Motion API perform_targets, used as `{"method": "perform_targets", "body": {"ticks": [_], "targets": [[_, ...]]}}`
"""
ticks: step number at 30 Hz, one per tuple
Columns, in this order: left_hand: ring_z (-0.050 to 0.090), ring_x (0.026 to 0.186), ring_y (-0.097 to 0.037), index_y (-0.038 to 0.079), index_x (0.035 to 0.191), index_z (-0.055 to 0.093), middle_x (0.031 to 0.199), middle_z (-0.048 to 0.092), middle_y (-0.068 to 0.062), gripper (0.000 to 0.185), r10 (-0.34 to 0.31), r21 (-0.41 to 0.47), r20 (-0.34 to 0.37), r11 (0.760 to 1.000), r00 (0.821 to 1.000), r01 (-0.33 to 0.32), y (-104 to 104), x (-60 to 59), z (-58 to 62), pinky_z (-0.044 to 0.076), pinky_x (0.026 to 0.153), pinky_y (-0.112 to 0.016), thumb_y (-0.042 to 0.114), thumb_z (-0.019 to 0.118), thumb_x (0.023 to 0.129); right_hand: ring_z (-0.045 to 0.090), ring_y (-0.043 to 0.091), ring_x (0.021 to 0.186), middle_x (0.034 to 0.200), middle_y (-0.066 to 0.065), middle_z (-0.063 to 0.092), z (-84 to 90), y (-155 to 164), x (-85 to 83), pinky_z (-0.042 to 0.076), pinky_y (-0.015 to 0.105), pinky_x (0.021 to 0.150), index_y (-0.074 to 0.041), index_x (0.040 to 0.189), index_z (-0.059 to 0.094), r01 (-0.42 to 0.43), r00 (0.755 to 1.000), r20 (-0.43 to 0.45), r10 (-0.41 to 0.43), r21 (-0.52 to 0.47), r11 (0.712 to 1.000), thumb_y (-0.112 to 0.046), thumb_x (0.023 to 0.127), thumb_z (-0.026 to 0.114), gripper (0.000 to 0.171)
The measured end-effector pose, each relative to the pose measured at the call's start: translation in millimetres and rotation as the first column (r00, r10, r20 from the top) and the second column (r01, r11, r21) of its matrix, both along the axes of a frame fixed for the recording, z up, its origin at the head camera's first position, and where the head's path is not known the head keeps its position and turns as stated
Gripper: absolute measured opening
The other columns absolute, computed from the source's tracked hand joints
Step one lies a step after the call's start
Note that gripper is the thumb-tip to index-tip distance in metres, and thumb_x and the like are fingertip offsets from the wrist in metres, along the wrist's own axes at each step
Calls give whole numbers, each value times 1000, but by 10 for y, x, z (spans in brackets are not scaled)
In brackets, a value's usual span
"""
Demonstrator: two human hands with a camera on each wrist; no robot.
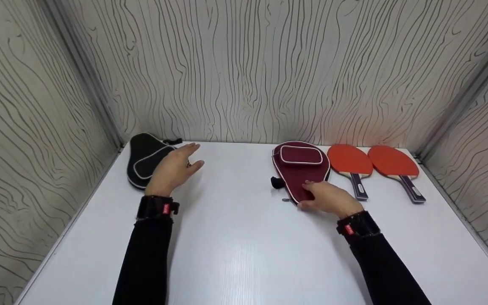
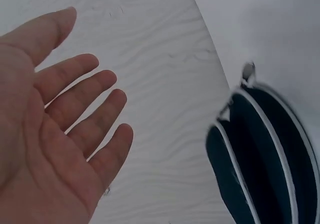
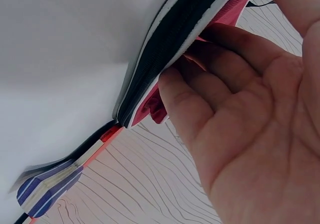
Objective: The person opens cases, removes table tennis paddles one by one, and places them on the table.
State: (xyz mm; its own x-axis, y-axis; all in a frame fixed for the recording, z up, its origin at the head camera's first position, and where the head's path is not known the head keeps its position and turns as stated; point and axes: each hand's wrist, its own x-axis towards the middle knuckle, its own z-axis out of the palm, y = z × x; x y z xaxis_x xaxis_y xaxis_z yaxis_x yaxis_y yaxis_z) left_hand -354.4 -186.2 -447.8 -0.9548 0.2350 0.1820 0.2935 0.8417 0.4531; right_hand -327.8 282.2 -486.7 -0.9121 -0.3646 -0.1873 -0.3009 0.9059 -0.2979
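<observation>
Your right hand [image 1: 331, 198] grips the maroon fabric paddle case's [image 1: 299, 169] handle end at 1 o'clock, left hand [image 1: 175, 168] hovers spread and empty beside the black case [image 1: 144, 159] at 11; both red-rubber paddles [image 1: 371, 167] lie uncased.

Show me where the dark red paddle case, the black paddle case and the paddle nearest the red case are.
dark red paddle case [image 1: 299, 171], head view, on its wide body below the pocket.
black paddle case [image 1: 144, 159], head view, on its black body.
nearest paddle [image 1: 347, 159], head view, on its red rubber face.
</observation>
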Motion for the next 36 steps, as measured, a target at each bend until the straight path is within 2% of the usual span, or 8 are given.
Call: {"method": "perform_targets", "body": {"ticks": [4, 8, 14, 17, 22, 25, 29, 36], "targets": [[41, 177, -45, 4, 179, 45, 187, 44, -23, 72, 55, 55, 24, 997, 998, -57, -242, -25, -61, 33, 148, -60, 35, 70, 119, 63, 49, 158, 172, 27, 63, -112, 74, -79, 52, 68, 132, -2, 167, 64, -19, 999, -32, 19, -8, 1000, -57, 106, 85, 85], [36, 177, -51, 0, 180, 42, 187, 40, -30, 75, 83, 68, 21, 994, 996, -84, -457, -35, -137, 30, 148, -65, 34, 70, 119, 60, 51, 162, 173, 29, 61, -47, 3, -8, 48, 69, 136, 2, 167, 62, -2, 1000, -23, 2, -24, 1000, -50, 107, 86, 83], [25, 177, -62, -5, 179, 39, 188, 30, -37, 80, 153, 25, 46, 988, 987, -155, -760, -12, -261, 23, 146, -76, 36, 69, 117, 59, 51, 162, 173, 31, 60, -5, -64, 64, 48, 69, 136, 5, 166, 61, -6, 999, -38, 6, -5, 1000, -44, 107, 87, 81], [19, 177, -66, -9, 180, 32, 188, 22, -42, 87, 178, 0, 97, 984, 979, -179, -855, -15, -293, 19, 146, -79, 39, 68, 116, 57, 51, 164, 174, 31, 58, -13, -54, 59, 47, 68, 137, 5, 167, 60, -5, 1000, -31, 5, -4, 1000, -43, 108, 86, 80], [12, 178, -66, -8, 183, 21, 189, 12, -43, 95, 204, -30, 197, 979, 959, -203, -911, -14, -329, 18, 141, -87, 44, 65, 117, 53, 52, 168, 178, 31, 53, -9, -29, 45, 44, 69, 139, 5, 169, 58, -1, 1000, -9, 1, -6, 1000, -44, 109, 85, 82], [10, 179, -65, -7, 184, 19, 190, 10, -42, 95, 207, -33, 224, 978, 952, -205, -912, -17, -357, 19, 139, -89, 43, 64, 117, 52, 52, 168, 179, 31, 53, -12, -27, 41, 44, 69, 139, 5, 169, 58, 2, 1000, -4, -2, -7, 1000, -45, 110, 84, 82], [14, 178, -65, -8, 183, 20, 189, 15, -43, 93, 217, -40, 219, 976, 951, -213, -893, -16, -366, 22, 141, -85, 39, 66, 117, 52, 51, 168, 179, 31, 53, -17, -19, 37, 43, 68, 140, 5, 169, 58, 7, 1000, -4, -7, -12, 1000, -44, 110, 84, 81], [37, 170, -63, -17, 174, 36, 179, 39, -45, 89, 233, -97, 135, 970, 963, -221, -798, 3, -302, 35, 143, -72, 35, 75, 113, 52, 52, 168, 179, 31, 52, -18, -13, 35, 43, 69, 139, 5, 170, 57, 6, 1000, -6, -6, -5, 1000, -45, 110, 83, 82]]}}
